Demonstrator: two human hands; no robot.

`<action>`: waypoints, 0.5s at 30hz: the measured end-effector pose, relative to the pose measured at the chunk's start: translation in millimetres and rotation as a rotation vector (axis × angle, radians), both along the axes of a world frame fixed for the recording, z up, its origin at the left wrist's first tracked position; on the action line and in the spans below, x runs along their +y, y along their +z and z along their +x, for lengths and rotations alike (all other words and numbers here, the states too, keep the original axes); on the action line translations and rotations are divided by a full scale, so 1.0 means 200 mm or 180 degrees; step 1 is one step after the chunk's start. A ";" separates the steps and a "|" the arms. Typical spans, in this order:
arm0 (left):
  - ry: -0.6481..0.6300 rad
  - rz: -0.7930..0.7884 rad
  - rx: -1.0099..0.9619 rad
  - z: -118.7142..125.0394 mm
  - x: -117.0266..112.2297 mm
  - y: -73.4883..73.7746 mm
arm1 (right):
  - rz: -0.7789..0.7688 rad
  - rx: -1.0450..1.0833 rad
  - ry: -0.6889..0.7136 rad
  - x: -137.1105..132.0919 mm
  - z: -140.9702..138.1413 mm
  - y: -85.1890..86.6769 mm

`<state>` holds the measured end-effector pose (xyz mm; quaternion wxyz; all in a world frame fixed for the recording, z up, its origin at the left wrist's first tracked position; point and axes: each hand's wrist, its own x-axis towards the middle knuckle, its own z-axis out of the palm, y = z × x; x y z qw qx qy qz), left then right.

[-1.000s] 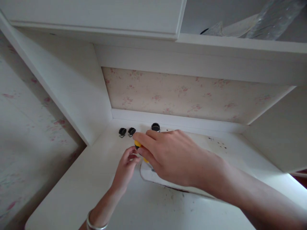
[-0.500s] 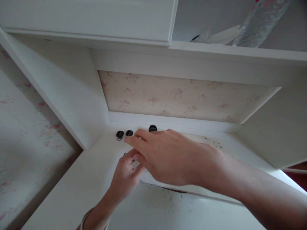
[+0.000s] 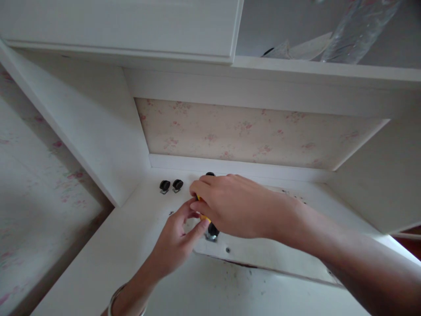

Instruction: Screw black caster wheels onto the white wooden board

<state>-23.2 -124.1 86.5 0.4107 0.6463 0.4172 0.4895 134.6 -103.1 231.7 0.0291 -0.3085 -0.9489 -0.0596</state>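
Observation:
Both my hands meet over the near left corner of a white board (image 3: 276, 252). A small yellow-and-black tool (image 3: 205, 217) shows between them; most of it is hidden, so its exact kind is unclear. My left hand (image 3: 179, 235) pinches its lower end with thumb and fingers. Curled over its top from the right is my right hand (image 3: 240, 204), closed around it. Just below the right hand, a black caster wheel (image 3: 213, 230) with a metal plate stands on the board's corner. A screw (image 3: 228, 249) sits in the board near that caster.
Two loose black casters, a left one (image 3: 165, 186) and a right one (image 3: 178, 184), lie on the white desktop (image 3: 98, 259). Another caster (image 3: 209, 174) is partly hidden behind my right hand. An overhead shelf (image 3: 315, 66) holds a plastic bottle (image 3: 358, 35). A side panel (image 3: 95, 127) stands left.
My right hand has shifted slightly up and right. The yellow-and-black tool and the caster below the hand, hidden before, now show.

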 end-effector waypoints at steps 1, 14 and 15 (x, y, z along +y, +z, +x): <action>0.0090 0.0071 0.0095 0.00 0.00 0.00 | 0.0127 -0.0127 -0.0022 0.00 -0.01 0.00; 0.0061 0.0058 -0.0046 0.01 0.00 0.03 | 0.0556 0.0030 -0.0058 -0.02 0.01 -0.03; 0.0146 0.0038 0.0002 0.01 0.00 0.03 | 0.0576 0.0038 -0.0061 -0.03 0.01 -0.03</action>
